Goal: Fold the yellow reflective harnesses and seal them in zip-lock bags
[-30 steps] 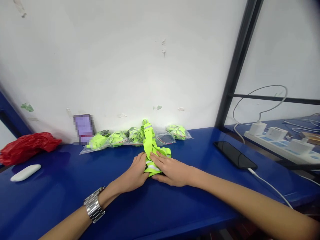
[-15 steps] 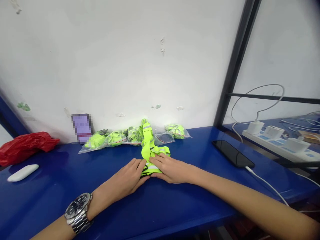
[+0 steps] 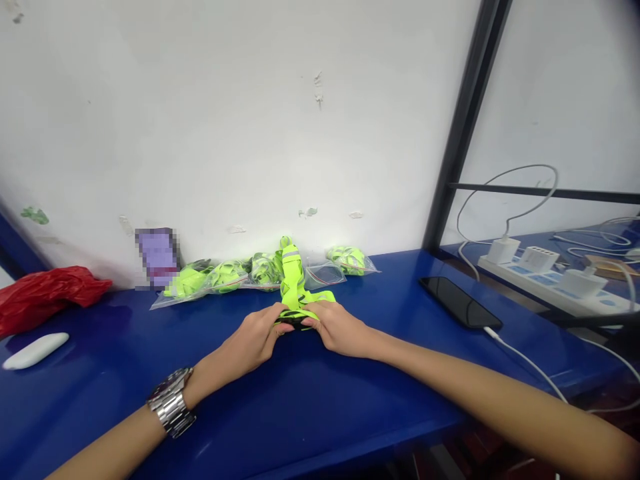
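White wall (image 3: 225, 120) behind; blue counter (image 3: 310, 413) below it. Right forearm (image 3: 465, 387) enters from lower right, nearly straight, slanting inward; left forearm (image 3: 120, 433) rises from lower left, and the two converge at mid-counter. Clear bags of yellow-green straps (image 3: 227, 275) lie in a row along the wall. Fluorescent yellow-green reflective strap (image 3: 294, 273): at mid-counter, near end folded between the hands, far end extending toward the wall beside the bags. Right hand (image 3: 343, 331): closed on the fold's right side, fingers over the top, thumb on the near, dark edge. Left hand (image 3: 255, 337): pinching the left side likewise, wrist slightly bent, thumb pointing inward. Thumbtips apart, close together. Metal-band wristwatch (image 3: 173, 400) on the left wrist.
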{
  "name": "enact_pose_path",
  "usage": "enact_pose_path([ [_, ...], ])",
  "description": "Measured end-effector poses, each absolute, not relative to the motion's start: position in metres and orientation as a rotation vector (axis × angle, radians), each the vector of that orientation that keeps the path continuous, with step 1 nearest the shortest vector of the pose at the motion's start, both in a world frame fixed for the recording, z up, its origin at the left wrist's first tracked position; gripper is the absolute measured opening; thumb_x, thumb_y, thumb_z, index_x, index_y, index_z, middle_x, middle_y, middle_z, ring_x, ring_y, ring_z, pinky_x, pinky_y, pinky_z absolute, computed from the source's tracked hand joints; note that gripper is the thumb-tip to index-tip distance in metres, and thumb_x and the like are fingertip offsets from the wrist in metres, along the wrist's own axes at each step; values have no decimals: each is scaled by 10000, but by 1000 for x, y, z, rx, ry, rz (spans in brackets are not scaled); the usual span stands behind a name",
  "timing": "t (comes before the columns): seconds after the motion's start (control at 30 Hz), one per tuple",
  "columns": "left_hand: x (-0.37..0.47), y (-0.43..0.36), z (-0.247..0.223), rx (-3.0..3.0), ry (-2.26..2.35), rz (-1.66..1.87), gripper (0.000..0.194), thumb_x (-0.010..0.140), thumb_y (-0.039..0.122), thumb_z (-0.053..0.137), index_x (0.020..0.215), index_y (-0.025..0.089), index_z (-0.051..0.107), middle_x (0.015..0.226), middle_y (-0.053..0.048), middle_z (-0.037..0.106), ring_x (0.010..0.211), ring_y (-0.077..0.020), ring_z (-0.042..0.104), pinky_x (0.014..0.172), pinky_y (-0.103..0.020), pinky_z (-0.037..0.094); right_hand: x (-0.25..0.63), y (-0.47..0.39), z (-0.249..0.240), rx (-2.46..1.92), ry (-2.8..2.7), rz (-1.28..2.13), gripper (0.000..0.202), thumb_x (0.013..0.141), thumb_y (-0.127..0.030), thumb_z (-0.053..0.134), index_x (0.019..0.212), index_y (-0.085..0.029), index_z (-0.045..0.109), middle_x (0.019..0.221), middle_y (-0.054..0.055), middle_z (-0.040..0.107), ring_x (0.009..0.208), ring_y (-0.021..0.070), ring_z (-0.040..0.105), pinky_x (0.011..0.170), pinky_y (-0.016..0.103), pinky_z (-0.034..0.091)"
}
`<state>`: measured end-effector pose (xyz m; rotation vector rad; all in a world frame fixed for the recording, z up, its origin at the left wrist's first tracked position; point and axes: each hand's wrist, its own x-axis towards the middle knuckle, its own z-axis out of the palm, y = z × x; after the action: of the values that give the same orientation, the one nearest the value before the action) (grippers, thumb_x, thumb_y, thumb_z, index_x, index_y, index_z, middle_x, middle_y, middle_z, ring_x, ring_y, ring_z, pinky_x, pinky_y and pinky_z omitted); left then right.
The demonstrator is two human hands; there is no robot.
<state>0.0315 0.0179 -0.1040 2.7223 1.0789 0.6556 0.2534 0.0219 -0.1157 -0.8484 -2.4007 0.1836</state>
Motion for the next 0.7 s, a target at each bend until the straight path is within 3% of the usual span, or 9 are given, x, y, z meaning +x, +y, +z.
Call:
enact_pose_path([
  [0.17,53,30,-89,2465,1345,553,257,933,344,364,922,175,557,735,-34,641,678,-193,615,617,-267,415,254,25,-114,-934,-2201,326,259,977,-255,375,801,-165,542,743,34,603,628,134,505,603,240,339],
  [0.33,61,40,-82,2256,1351,361,342,907,427,372,915,159,584,662,-39,674,539,-195,633,498,-254,419,257,25,-116,-1040,-2017,438,154,930,-313,486,991,-174,514,665,-33,532,553,119,450,543,219,293],
  [0.4,62,41,-81,2270,1402,258,369,920,438,333,922,164,580,618,-33,666,499,-194,626,476,-253,418,258,25,-117,-1007,-2026,442,134,933,-301,479,937,-176,528,643,-38,512,535,111,427,540,217,290],
  [0.5,60,40,-80,2384,1530,183,376,921,442,341,890,157,585,685,-78,668,606,-233,650,567,-297,453,256,28,-117,-929,-2080,383,211,939,-250,465,759,-165,534,672,-10,526,578,110,445,575,225,316],
  [0.6,57,38,-82,2497,1614,231,362,910,437,387,885,147,601,822,-139,652,825,-306,634,737,-389,451,253,32,-120,-917,-2136,315,225,930,-212,484,724,-154,553,708,14,532,639,124,481,619,238,362],
  [0.7,56,35,-88,2639,1643,253,380,937,423,353,883,152,614,868,-146,618,937,-317,577,822,-424,425,253,34,-122,-902,-2193,222,210,925,-198,499,750,-142,603,825,61,548,774,153,522,716,267,427],
])
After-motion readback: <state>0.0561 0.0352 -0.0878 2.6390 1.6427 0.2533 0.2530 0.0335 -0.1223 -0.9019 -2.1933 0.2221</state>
